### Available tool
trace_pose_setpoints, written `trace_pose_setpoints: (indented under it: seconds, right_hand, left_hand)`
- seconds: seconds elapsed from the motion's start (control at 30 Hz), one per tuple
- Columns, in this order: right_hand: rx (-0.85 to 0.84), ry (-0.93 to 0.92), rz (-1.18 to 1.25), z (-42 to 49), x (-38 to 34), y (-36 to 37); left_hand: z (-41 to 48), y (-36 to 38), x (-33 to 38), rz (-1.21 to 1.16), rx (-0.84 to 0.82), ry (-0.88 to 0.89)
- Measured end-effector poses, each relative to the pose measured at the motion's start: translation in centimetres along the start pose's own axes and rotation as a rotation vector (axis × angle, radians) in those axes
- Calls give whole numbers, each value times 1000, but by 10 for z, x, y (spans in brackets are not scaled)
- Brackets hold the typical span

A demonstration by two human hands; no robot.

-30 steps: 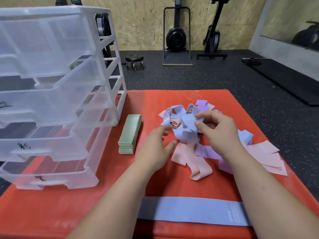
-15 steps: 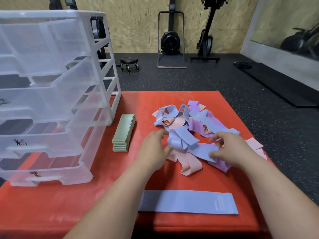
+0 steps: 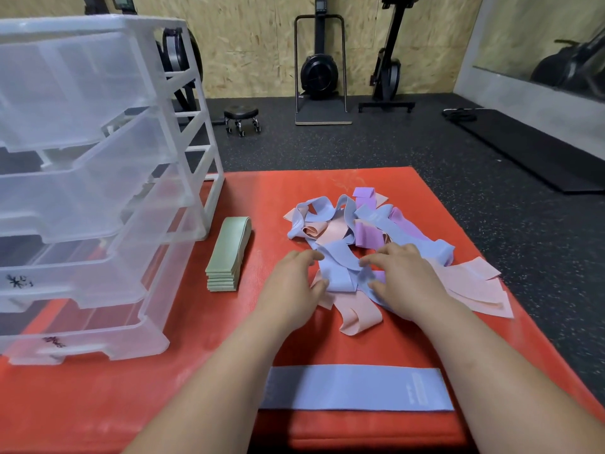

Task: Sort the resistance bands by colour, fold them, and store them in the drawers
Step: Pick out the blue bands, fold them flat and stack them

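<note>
Both hands are down on the pile (image 3: 376,224) of bands. It sits on the red mat (image 3: 196,398), to the right of the drawers (image 3: 82,178) & well apart from them. The left hand (image 3: 294,285) & right hand (image 3: 404,278) sit on either side of one blue band (image 3: 337,268), at the pile's front edge. The fingers (image 3: 368,262) of both hands are bent & touch that band, w/ the thumbs at its lower fold. I can't tell if they pinch it or just rest on it.

The band looks soft, thin & light, prob stretchy, not stiff at all. It flops & loops over pink & purple ones, so a quick pull may drag its neighbours along. Best bet, I think: pinch it at a free end or fold, lift it slow & let the others slide off. It won't break if it drops.

A green stack (image 3: 227,253) is folded already, just right of the drawers. One flat band (image 3: 353,388), blue too, lies out past the drawers' front right corner. Sorting looks only part done.
</note>
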State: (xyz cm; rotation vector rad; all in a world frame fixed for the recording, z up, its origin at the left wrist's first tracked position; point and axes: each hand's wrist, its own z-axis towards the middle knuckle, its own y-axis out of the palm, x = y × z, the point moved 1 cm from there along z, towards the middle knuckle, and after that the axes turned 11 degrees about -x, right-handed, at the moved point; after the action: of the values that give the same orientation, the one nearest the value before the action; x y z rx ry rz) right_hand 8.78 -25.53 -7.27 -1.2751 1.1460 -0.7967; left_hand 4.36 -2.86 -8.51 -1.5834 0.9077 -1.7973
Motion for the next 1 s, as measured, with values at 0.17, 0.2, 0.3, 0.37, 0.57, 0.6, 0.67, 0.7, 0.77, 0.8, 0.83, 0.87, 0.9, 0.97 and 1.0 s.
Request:
trace_pose_setpoints:
  seconds: [0.17, 0.2, 0.3, 0.37, 0.57, 0.6, 0.67, 0.7, 0.77, 0.8, 0.83, 0.87, 0.9, 0.97, 1.0]
  right_hand:
    - [130, 57, -40, 8, -8, -3]
    - [155, 10, 45, 9, -11, -7]
    - [172, -181, 400, 6, -24, -27]
    - [205, -264, 549, -1, -33, -40]
    - [260, -345, 765, -24, -47, -57]
    - [252, -343, 780, -27, -47, -58]
    - [204, -325, 771, -32, -45, -59]
    - [177, -313, 760, -35, -45, -59]
    - [148, -308, 788, -43, -47, -60]
    - [152, -319, 826, -47, -50, -61]
    - [165, -334, 868, -51, -54, -63]
    - [179, -350, 910, -55, -58, -65]
    - [191, -361, 952, -59, -62, -67]
    - [220, -359, 1044, -66, -67, -70]
    - [245, -349, 1093, -70, -68, -73]
  left_hand:
    - [-2, -5, -2, -20, 1, 39]
    - [-2, -7, -2, -36, 13, 52]
    - [-1, -12, 4, -154, 50, 110]
    - [-2, -17, 11, -255, 63, 151]
    - [-11, -25, 27, -420, 9, 196]
    - [-12, -26, 27, -450, 12, 187]
    - [-17, -29, 29, -499, 24, 179]
    - [-19, -30, 30, -517, 29, 185]
    - [-24, -34, 31, -541, 25, 199]
    - [-27, -35, 32, -551, 14, 201]
    - [-30, -35, 32, -557, 8, 198]
    - [-32, -35, 32, -555, 3, 196]
    - [-35, -35, 33, -547, -5, 189]
    - [-38, -34, 33, -533, -55, 170]
    - [-40, -34, 32, -527, -94, 168]
